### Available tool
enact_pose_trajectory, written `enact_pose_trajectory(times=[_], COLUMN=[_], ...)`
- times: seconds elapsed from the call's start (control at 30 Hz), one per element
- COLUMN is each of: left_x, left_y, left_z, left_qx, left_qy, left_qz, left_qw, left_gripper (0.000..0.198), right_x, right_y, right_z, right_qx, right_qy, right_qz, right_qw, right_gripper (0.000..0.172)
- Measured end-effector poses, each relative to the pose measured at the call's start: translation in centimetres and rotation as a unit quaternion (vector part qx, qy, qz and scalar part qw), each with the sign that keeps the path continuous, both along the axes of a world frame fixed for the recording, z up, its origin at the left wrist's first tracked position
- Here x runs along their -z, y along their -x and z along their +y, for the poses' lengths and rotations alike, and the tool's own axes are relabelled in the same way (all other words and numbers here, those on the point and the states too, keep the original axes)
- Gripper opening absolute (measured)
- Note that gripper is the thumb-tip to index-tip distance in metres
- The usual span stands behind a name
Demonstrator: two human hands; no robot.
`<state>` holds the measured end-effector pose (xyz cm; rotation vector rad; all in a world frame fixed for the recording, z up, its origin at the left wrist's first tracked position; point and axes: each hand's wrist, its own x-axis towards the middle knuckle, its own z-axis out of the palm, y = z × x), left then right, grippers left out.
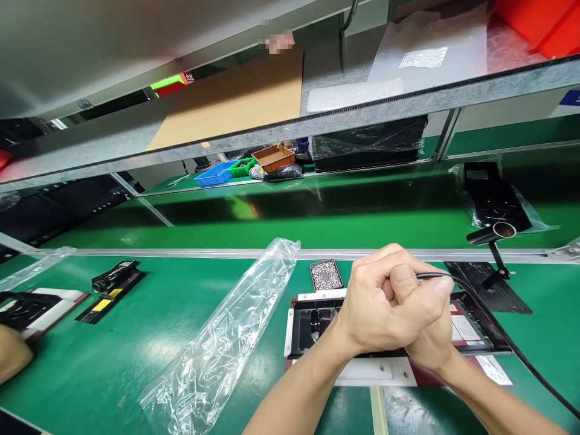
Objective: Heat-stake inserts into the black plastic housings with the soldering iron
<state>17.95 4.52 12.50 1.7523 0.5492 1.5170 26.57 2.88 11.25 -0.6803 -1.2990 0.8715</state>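
**Desk:** What lies at the left of the green tabletop (136, 356)?

**Caption writer:** Another person's forearm (11, 356) at the edge. Next comes a black clip (111, 284) with a yellow label, then a crumpled clear plastic bag (226, 338), well apart from your hands.

**Desk:** And the hands?

**Caption writer:** Your left hand (380, 305) is curled over your right hand (432, 341). Both are pressed together in one fist around the end of a black cable (512, 350), which runs off to the lower right. Your fingers hide what the cable ends in. The hands are above a black tray (312, 320) on a white plate (362, 370), and a small dish of screws (326, 275) sits just behind. A flat black plate (493, 290) lies to the right.
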Motion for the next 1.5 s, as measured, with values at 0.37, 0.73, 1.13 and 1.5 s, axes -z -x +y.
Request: enact_pose_trajectory(times=[0.37,0.73,1.13,1.5], left_x=[0.7,1.0,1.3,1.8], left_y=[0.2,0.2,-0.1,-0.2], left_z=[0.0,0.3,0.1,0.1], left_qx=[0.0,-0.014,-0.031,-0.035], left_qy=[-0.016,0.003,-0.025,-0.031], left_qz=[-0.036,-0.028,-0.029,-0.029], left_qw=[0.999,0.999,0.999,0.998], left_gripper=[0.015,0.029,0.034,0.016], right_x=[0.5,-0.8,-0.1,0.1], right_y=[0.0,0.2,0.1,-0.3], right_z=[-0.2,0.1,-0.2,-0.4], right_qx=[0.027,0.044,0.059,0.039], right_qy=[-0.016,-0.023,-0.022,-0.033], right_qz=[-0.015,-0.045,-0.05,-0.058], right_qw=[0.999,0.998,0.997,0.997], right_gripper=[0.062,0.064,0.057,0.053])
